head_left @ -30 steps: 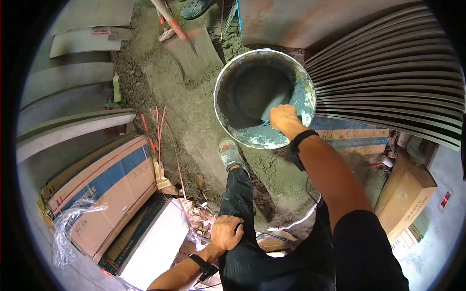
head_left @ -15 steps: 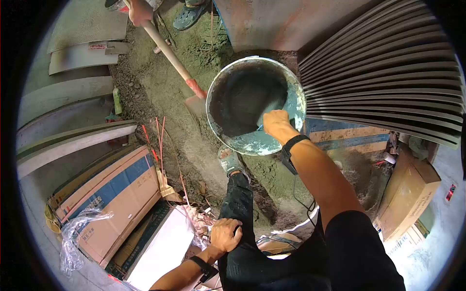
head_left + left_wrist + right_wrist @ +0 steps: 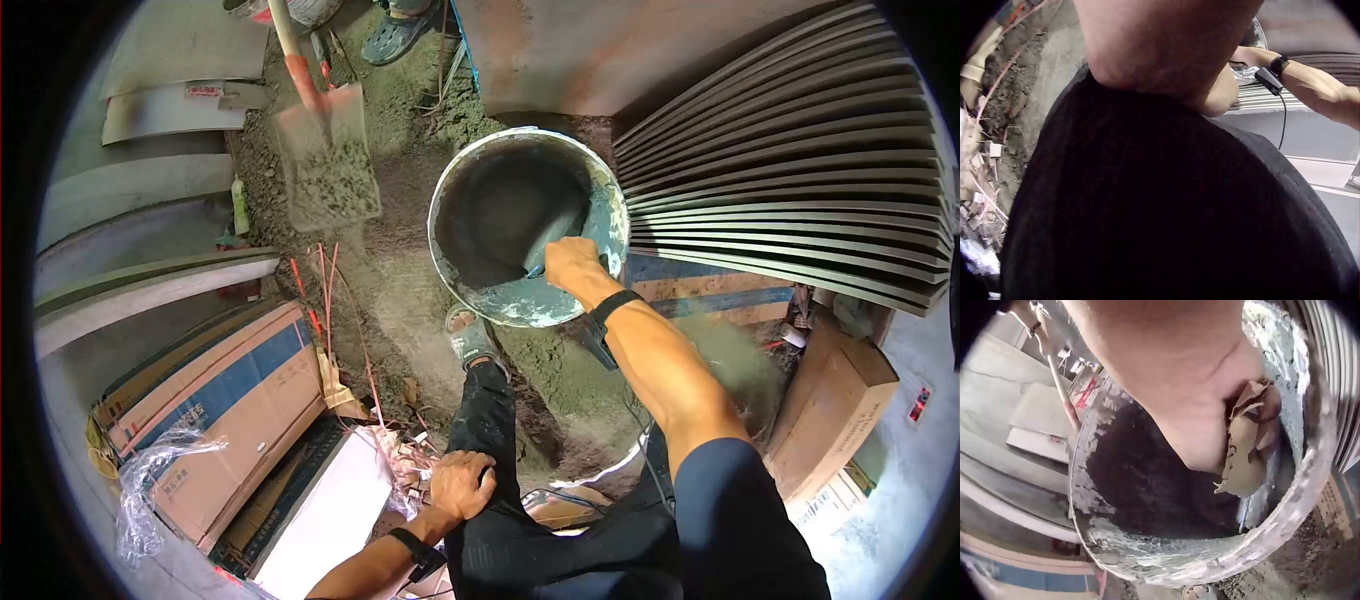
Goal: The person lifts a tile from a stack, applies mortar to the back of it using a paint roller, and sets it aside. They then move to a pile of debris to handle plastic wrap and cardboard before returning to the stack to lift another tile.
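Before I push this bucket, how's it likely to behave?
The bucket would probably resist sliding, given the rough, dirt-strewn ground around it. Its round rim suggests it could roll if tipped over. Weight is hard to judge: the dark interior hides how full it is.

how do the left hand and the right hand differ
The left hand rests on the black trouser leg; the right hand is over the bucket. The left hand holds no visible tool; the right hand grips a ragged tan tool handle. Both have a black band at the wrist.
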Tool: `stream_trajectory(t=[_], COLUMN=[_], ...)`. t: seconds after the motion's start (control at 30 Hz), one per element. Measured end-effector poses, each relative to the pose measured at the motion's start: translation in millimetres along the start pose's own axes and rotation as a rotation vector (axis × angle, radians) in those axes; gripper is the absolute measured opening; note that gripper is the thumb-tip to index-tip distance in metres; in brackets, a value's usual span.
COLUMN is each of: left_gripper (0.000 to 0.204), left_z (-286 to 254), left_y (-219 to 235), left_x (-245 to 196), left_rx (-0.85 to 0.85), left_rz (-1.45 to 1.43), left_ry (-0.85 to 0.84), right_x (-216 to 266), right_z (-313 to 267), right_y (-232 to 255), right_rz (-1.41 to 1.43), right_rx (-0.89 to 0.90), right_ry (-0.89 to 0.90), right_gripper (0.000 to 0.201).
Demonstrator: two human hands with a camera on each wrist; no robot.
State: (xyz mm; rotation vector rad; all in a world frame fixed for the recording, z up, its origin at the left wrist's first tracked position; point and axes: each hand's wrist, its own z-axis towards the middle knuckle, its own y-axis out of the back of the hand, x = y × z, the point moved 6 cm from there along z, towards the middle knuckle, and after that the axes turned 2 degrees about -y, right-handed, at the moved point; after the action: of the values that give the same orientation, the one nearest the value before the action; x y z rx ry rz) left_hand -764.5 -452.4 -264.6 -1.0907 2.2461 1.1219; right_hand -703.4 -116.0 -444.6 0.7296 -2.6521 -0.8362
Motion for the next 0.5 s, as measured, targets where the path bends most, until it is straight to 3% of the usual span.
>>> stream_trajectory(t=[0.13,0.17,0.27,0.33,0.43,0.5], left_gripper=[0.019,0.018,0.019,0.02,0.023,0.023], left_z=[-2,-2,0,0,3,2], left_y=[-3,-2,0,2,3,0], left_x=[6,5,4,2,-1,-3], left_rx=[-0.012,0.004,-0.009,-0.023,-0.002,-0.005], left_rz=[-0.022,-0.014,-0.007,-0.025,0.014,0.008], left_ry=[-0.004,0.008,0.005,-0.003,0.043,0.046], right_x=[36,34,21,17,-2,-15], right_z=[30,22,-18,-47,-104,-128], right_y=[-11,-16,7,14,34,33], right_rz=[0.038,0.042,0.189,0.137,0.341,0.51], right_rx=[-0.196,-0.19,-0.414,-0.273,-0.158,-0.185], right_ry=[0.093,0.087,0.128,0.131,0.049,0.043], right_gripper=[0.017,0.017,0.015,0.017,0.024,0.028])
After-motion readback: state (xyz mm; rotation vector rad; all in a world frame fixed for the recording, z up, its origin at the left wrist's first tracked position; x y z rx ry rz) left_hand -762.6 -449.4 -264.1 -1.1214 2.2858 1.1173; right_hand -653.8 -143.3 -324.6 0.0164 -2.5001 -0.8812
